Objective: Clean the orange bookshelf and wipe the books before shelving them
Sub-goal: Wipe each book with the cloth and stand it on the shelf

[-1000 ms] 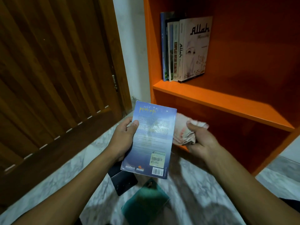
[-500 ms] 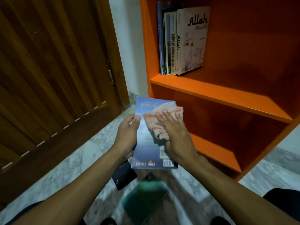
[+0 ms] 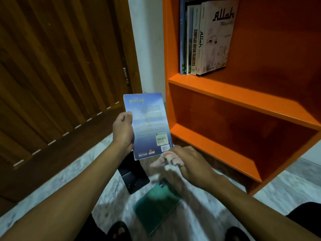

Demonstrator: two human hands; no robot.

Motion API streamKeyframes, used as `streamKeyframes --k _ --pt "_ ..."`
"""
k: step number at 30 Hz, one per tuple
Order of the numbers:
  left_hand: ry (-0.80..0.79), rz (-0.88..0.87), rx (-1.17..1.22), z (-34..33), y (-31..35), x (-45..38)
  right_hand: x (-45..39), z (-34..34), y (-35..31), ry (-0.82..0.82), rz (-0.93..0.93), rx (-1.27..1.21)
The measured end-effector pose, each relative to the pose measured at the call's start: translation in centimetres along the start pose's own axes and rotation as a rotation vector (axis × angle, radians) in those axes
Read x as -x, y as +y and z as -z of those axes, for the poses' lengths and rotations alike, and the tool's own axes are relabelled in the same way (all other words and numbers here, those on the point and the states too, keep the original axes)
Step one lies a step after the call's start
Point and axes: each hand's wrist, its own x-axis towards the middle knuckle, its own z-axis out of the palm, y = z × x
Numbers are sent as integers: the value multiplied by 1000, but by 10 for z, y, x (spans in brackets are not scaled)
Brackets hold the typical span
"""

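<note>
My left hand (image 3: 123, 132) holds a blue paperback (image 3: 147, 122) by its left edge, back cover facing me, in front of the orange bookshelf (image 3: 243, 101). My right hand (image 3: 189, 162) is just below the book's lower right corner, closed around a pink and white cloth (image 3: 166, 159). Several books (image 3: 205, 39) stand upright at the left end of the upper shelf, the outermost one white. The lower compartment holds nothing.
A dark book (image 3: 133, 173) and a green book (image 3: 156, 204) lie on the marble floor (image 3: 199, 223) below my hands. A brown wooden door (image 3: 60, 75) fills the left. White wall (image 3: 147, 49) separates door and shelf.
My right hand with the cloth swept down the book's back cover from the top to below its bottom edge. The book now stands more upright.
</note>
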Motion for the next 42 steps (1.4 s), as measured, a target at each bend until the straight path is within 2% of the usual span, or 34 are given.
streamKeyframes --k 2,7,11,14,16,20,26,28,31,34,36,38,42 --pt "-16 -11 -44 2 -4 1 -4 11 3 109 -136 -88" --pt "-162 -19 -130 -7 -11 25 -25 27 14 610 -481 -360" --pt "-349 -53 -155 -27 -20 47 -51 27 8 760 -530 -463" --pt "-452 -73 -146 -44 -22 60 -60 13 -4 675 -533 -364" --pt "-460 -54 -98 -51 -19 64 -60 6 -11 579 -437 -274" --pt "-361 20 26 -51 -15 52 -57 3 -10 414 -265 -260" --pt "-192 218 299 -39 -4 30 -35 -17 -15 185 -164 -231" --pt "-122 229 330 -32 -3 19 -25 -22 -17 80 -116 -240" --pt "-32 200 336 -22 1 9 -15 -25 -20 10 -100 -264" --pt "23 189 403 -11 6 -2 -4 -29 -17 -93 -132 -231" --pt "47 181 435 -4 10 -8 4 -32 -12 -99 -193 -210" --pt "60 184 464 2 12 -11 9 -32 -8 -45 -312 -274" --pt "33 186 408 8 10 -10 1 -24 -2 235 -702 -744"
